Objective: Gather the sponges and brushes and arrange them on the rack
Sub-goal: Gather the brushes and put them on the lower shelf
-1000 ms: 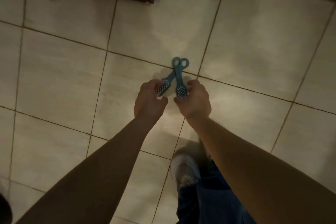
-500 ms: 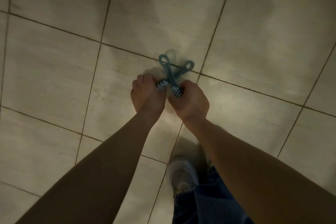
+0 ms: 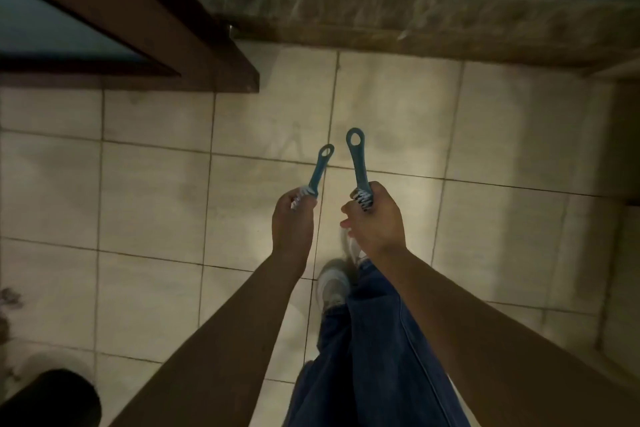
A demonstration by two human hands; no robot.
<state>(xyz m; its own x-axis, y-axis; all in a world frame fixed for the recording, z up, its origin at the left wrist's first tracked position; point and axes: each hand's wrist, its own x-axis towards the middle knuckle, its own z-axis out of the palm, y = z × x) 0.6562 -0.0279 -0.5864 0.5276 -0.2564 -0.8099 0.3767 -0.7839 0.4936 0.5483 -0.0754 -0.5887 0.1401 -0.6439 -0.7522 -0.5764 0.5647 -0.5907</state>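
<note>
Two teal brushes, one per hand, both were held in the air above the floor near frame centre. Left brush (image 3: 320, 170): the white-and-dark bristle head was buried in the left hand (image 3: 292, 218). Its handle stuck out toward 1 o'clock, with a hang-hole loop at the far tip. Right brush (image 3: 358, 166): the bristle head was in the right hand (image 3: 375, 220). Its handle pointed close to 12, leaning slightly to 11, loop at the tip. The handles stood near each other but apart, and the right loop sat higher in frame.

Left hand's fingers were curled round its brush head, back of hand to camera. Right hand gripped its brush head between thumb and curled fingers; exact finger layout was hard to tell. The hands were just beside each other, apart. Bare forearms came in from 7 and 5 o'clock.

Under the hands was a beige tiled floor (image 3: 156, 201) with dark grout lines. At 6 o'clock from the right hand were a blue denim trouser leg (image 3: 374, 357) and a pale shoe (image 3: 332, 282), the shoe blurred. At 10–11 o'clock of frame was a dark brown wooden frame (image 3: 194, 45) with a dark panel in it. From 12 to 2 o'clock a mottled brown stone strip (image 3: 415, 21) ran along the floor edge. In the 7 o'clock corner was a dark round object (image 3: 52, 399), too dim to identify.
</note>
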